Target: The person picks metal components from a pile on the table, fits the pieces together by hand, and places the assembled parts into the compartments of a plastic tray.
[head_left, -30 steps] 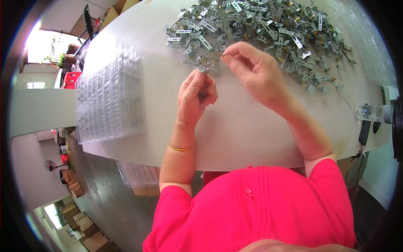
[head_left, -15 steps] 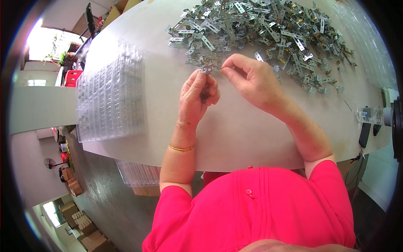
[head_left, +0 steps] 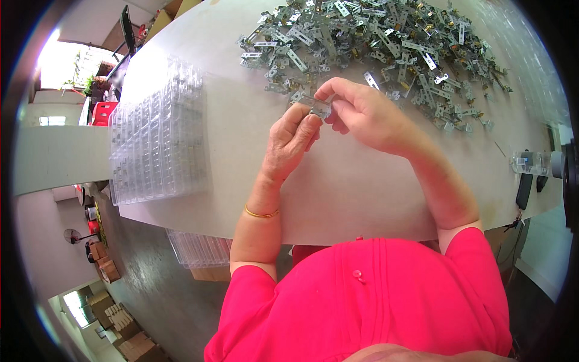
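Note:
A small metal bracket (head_left: 319,110) is held between my two hands, just in front of the heap. My left hand (head_left: 291,137) is closed on its near side, thumb on top and the other fingers curled under. My right hand (head_left: 368,117) pinches the same piece from the right with thumb and forefinger. Its exact shape is partly covered by the fingers. Right behind my hands spreads a large heap of metal brackets (head_left: 386,45), silvery with some brass-coloured bits.
A stack of clear plastic trays (head_left: 158,139) stands at the table's left edge. More clear trays (head_left: 199,248) sit lower, on a cardboard box. At right lie a clear bottle (head_left: 531,163) and a black phone-like object (head_left: 524,192). Clear plastic wrap (head_left: 525,66) covers the far right.
My hands have come together: the left has turned and shifted slightly right, the right has rolled inward. The bracket now sits between both sets of fingertips.

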Motion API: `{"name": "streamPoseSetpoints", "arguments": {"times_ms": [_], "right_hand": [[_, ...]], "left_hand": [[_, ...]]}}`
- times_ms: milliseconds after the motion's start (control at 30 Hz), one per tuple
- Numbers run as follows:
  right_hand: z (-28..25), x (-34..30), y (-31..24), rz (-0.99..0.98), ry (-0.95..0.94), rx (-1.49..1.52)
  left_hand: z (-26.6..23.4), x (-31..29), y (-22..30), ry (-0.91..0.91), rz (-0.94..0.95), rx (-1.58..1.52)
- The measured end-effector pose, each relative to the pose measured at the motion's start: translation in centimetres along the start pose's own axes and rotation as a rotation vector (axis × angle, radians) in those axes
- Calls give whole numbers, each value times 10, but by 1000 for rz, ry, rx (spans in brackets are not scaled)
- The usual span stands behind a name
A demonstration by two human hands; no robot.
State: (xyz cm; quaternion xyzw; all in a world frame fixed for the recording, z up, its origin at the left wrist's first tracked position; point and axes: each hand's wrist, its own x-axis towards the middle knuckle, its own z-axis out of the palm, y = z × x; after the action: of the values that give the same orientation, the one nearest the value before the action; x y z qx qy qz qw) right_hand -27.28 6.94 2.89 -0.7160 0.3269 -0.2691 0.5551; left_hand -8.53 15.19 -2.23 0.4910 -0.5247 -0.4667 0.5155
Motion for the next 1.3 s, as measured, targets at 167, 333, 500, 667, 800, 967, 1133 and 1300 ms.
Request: {"name": "streamPoseSetpoints", "arguments": {"times_ms": [167,333,500,667,800,967,1133,1300], "right_hand": [[-11,5,-9,195,-184,99],[-4,3,4,-17,-81,-76],[4,8,7,-296,177,-50],[-3,5,4,-56,34,-57],[1,5,7,-66,22,-10],[-7,9,6,-116,73,-3],[-13,9,0,-63,76,15],[-11,10,0,-61,80,44]], "left_hand": [[0,-1,-3,-29,96,176],[3,-1,-1,-51,161,346],[7,-1,-3,-28,224,404],[10,0,-8,169,209,345],[8,0,-9,147,216,349],[4,0,5,110,162,209],[-5,1,13,-93,-10,8],[-1,-1,9,-167,-74,-202]]}}
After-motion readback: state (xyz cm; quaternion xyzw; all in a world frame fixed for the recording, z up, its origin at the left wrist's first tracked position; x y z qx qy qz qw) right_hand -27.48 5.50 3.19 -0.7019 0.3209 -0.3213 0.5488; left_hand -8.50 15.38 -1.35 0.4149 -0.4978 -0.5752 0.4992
